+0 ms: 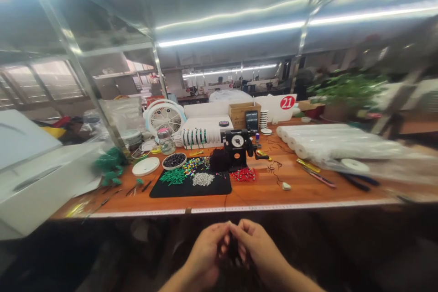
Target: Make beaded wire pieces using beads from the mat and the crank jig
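Observation:
Below the table's front edge, my left hand (pixel 210 248) and my right hand (pixel 258 246) meet with their thumbs and forefingers pinched together at the tips. Whatever lies between the fingertips is too small or hidden to make out. Ahead of them a black mat (pixel 191 191) carries green tube-like pieces (pixel 173 176), silvery beads (pixel 203 179) and mixed coloured beads (pixel 193 167). A shallow white dish (pixel 165 165) of dark beads (pixel 174 160) sits at the mat's back left. To the mat's right lies a pile of red pieces (pixel 244 174).
A black hand-cranked machine with a dial (pixel 237 141) stands behind the mat. White rolls (pixel 328 139) and pliers with dark handles (pixel 356 181) lie to the right. At left are a white box (pixel 44 182), a fan (pixel 165 118) and a glass jar (pixel 165 143). A ruler strip (pixel 205 210) lines the front edge.

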`<action>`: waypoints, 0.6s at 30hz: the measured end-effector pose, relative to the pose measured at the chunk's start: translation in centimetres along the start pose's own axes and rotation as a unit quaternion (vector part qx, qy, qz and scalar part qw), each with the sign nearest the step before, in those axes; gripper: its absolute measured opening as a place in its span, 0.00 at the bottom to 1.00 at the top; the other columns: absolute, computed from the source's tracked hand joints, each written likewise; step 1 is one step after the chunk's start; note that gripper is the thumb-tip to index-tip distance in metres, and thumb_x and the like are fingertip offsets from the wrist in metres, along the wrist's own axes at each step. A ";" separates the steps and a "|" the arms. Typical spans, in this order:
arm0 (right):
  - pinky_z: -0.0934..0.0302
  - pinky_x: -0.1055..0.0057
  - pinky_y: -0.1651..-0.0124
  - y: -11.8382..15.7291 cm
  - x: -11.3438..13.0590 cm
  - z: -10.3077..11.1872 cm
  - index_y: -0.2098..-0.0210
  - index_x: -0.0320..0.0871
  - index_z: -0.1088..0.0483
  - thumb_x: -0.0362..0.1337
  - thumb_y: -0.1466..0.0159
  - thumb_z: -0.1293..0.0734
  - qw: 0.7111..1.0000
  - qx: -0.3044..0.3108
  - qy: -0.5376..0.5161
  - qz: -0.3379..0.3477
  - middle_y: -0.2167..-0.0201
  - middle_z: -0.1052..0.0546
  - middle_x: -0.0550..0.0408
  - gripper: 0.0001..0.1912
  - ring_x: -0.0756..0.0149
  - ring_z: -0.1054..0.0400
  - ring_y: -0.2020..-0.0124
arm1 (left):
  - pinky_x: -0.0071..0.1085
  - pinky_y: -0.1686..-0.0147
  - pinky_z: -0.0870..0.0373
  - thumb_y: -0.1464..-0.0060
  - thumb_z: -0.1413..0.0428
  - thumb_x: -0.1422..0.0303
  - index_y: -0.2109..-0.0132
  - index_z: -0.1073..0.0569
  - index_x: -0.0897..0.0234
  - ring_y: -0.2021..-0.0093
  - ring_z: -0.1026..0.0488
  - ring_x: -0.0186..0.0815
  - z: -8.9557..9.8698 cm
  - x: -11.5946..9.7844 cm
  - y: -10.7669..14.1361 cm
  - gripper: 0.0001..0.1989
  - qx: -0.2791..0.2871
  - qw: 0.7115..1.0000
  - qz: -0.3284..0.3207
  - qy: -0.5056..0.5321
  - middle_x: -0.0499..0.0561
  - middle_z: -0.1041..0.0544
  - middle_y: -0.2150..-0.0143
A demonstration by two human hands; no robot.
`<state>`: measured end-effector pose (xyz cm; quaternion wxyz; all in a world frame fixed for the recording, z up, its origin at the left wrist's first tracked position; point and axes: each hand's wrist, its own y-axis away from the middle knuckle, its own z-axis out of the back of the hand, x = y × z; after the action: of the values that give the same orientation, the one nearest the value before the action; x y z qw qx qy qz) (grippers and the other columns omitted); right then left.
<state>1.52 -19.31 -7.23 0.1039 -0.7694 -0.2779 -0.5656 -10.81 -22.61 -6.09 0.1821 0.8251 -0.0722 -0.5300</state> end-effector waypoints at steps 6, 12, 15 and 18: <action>0.56 0.81 0.88 0.0 -0.2 0.2 0.78 0.41 0.41 0.54 0.48 0.32 0.997 0.041 -0.046 -0.044 0.89 0.40 0.67 0.23 0.79 0.51 0.90 | 0.21 0.83 0.54 0.61 0.36 0.58 0.80 0.36 0.67 0.83 0.45 0.24 0.3 -0.2 0.3 0.20 -0.002 0.999 0.005 0.054 0.43 0.39 0.84; 0.54 0.81 0.85 0.2 0.6 -0.2 0.81 0.41 0.42 0.51 0.46 0.32 0.999 0.024 -0.043 -0.011 0.89 0.38 0.64 0.22 0.79 0.48 0.88 | 0.21 0.82 0.53 0.60 0.37 0.59 0.82 0.37 0.67 0.83 0.45 0.25 0.0 0.1 0.4 0.20 0.013 0.997 0.013 0.081 0.43 0.40 0.86; 0.51 0.80 0.84 0.2 0.8 -0.3 0.81 0.40 0.41 0.54 0.45 0.34 0.998 0.028 -0.055 -0.025 0.88 0.37 0.64 0.23 0.78 0.46 0.87 | 0.21 0.82 0.51 0.59 0.37 0.60 0.82 0.38 0.67 0.83 0.44 0.25 0.0 0.4 0.4 0.20 0.025 0.994 0.028 0.099 0.44 0.40 0.85; 0.53 0.80 0.86 0.5 0.8 0.3 0.77 0.40 0.38 0.53 0.49 0.31 0.995 0.045 -0.055 -0.064 0.87 0.38 0.65 0.22 0.78 0.47 0.88 | 0.20 0.83 0.52 0.58 0.38 0.61 0.82 0.37 0.67 0.84 0.47 0.24 0.4 0.0 0.5 0.19 0.002 0.995 0.032 0.097 0.42 0.42 0.86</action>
<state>2.15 -19.31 -6.49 0.0872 -0.7744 -0.3569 -0.5150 -11.13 -23.16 -6.05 0.2036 0.8702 -0.0819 -0.4411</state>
